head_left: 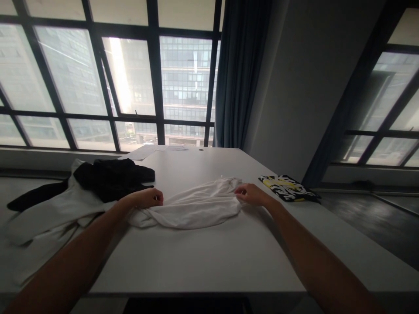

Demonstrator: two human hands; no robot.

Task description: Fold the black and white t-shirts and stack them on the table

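A crumpled white garment lies stretched sideways across the white table; its exact kind cannot be made out. My left hand is closed in a pinch at its left end. Pinching the opposite end, my right hand has thumb and fingers together on the fabric. Between the two hands the cloth rests on the tabletop in loose folds, and its far right edge is bunched up.
Left of my left arm lies a heap with a black garment on top of white clothing. A folded black, white and yellow printed garment sits near the table's right edge. Paper sheets lie at the far end, before windows and a blue curtain.
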